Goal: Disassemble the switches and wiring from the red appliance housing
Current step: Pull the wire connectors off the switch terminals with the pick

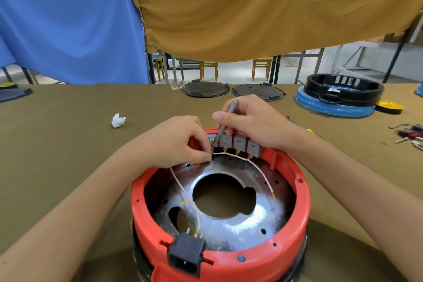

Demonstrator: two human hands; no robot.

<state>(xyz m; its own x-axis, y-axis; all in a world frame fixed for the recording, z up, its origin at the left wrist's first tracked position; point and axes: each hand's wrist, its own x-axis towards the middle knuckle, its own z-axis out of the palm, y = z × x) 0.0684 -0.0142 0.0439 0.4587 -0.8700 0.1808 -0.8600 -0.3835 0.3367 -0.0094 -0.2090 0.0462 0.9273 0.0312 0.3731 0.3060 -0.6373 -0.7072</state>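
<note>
Red housing [219, 256] sits on table, switches [238, 143] along far wall. Left hand [176, 142] pinches white wire [231, 155] taut at leftmost terminal; right hand [249, 119] pinches grey tool [225, 122], probably prying connector

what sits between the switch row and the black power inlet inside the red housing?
Head view: between the switch row and the power inlet lies the metal base plate with its big cutout, white wires trailing across it.
</note>
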